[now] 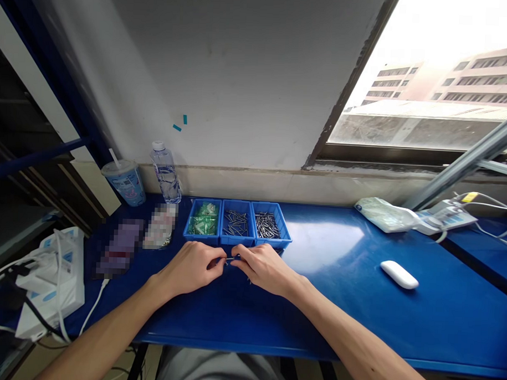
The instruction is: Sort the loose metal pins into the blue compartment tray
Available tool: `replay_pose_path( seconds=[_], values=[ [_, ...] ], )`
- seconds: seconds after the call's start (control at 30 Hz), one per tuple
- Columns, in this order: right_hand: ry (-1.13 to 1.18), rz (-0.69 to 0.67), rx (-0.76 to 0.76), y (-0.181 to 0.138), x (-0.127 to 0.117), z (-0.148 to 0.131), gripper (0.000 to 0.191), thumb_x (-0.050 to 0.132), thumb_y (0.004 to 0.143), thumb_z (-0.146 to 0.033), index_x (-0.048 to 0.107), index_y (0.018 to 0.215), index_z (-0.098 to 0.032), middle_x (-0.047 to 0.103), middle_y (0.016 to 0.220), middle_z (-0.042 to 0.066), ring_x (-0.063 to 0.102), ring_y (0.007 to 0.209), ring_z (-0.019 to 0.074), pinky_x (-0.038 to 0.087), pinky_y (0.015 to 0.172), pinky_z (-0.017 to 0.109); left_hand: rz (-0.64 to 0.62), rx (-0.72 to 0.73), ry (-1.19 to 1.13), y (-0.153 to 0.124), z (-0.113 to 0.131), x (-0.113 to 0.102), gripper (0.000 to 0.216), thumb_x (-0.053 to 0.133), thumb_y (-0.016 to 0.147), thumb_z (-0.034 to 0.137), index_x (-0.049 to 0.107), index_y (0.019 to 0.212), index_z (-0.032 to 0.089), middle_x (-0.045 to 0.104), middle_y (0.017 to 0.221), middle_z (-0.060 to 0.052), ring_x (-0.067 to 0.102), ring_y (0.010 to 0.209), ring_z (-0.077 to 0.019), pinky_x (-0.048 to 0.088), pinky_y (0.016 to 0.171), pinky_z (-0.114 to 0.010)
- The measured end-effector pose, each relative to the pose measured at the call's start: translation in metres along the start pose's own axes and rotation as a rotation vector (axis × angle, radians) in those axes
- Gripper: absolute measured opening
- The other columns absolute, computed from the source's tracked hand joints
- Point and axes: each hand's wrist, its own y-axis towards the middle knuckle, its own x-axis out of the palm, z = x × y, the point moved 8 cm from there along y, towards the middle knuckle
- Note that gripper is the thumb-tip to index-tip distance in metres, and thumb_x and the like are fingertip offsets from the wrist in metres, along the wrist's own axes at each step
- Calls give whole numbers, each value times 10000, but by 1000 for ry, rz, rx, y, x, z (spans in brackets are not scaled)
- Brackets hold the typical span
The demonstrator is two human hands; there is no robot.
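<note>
My left hand (192, 268) and my right hand (264, 266) meet at the middle of the blue table (336, 304), fingers pinched together on a small metal part (231, 259) held between them. Just beyond the hands stand three blue trays side by side: the left tray (202, 236) holds green pieces, the middle tray (237, 239) holds dark metal screws, and the right tray (285, 235) holds shiny metal pins. What exactly the small part is stays too small to tell.
A water bottle (166, 173) and a lidded cup (124, 181) stand at the back left. White power strips with cables (53, 277) lie at the left edge. A white oblong device (399, 274) lies to the right, with white packets and wired devices (410, 216) behind it under the window.
</note>
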Motion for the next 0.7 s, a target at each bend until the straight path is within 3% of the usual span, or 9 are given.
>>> replay_pose_path(
  seconds=[0.13, 0.27, 0.4, 0.57, 0.7],
  values=[
    [-22, -18, -24, 0, 2, -2, 224, 438, 1147, -294, 593, 1038, -174, 695, 756, 18, 612, 575, 147, 260, 547, 271, -2, 3, 3, 0, 0, 0, 222, 545, 1005, 239, 755, 932, 233, 688, 694, 24, 620, 617, -138, 356, 631, -270],
    [-9, 1, -15, 0, 1, -1, 192, 504, 1128, -342, 584, 1146, -167, 694, 749, 8, 605, 567, 151, 270, 554, 272, -8, 4, 1, 0, 0, 0, 235, 539, 1006, 245, 749, 904, 223, 685, 686, 17, 614, 610, -140, 347, 626, -273],
    [3, -16, -43, 0, 2, -3, 276, 400, 1146, -238, 598, 965, -178, 677, 730, 14, 605, 582, 141, 271, 553, 277, -2, 6, 1, 1, 1, 0, 235, 539, 1003, 235, 766, 944, 228, 695, 696, 13, 618, 614, -142, 344, 627, -274],
    [-4, 1, -12, -1, 2, 0, 221, 490, 1133, -349, 595, 1177, -159, 685, 730, 0, 591, 554, 147, 279, 552, 275, -7, 10, -2, 1, 0, 1, 240, 536, 1009, 239, 752, 907, 218, 686, 686, 14, 610, 603, -138, 339, 619, -270],
    [-26, -36, -20, -1, 5, -1, 262, 414, 1148, -265, 615, 1014, -164, 671, 707, 8, 579, 547, 139, 259, 542, 281, 1, 10, -1, 0, -1, 1, 227, 545, 1003, 230, 757, 924, 227, 682, 683, 21, 607, 602, -135, 336, 616, -270]
  ],
)
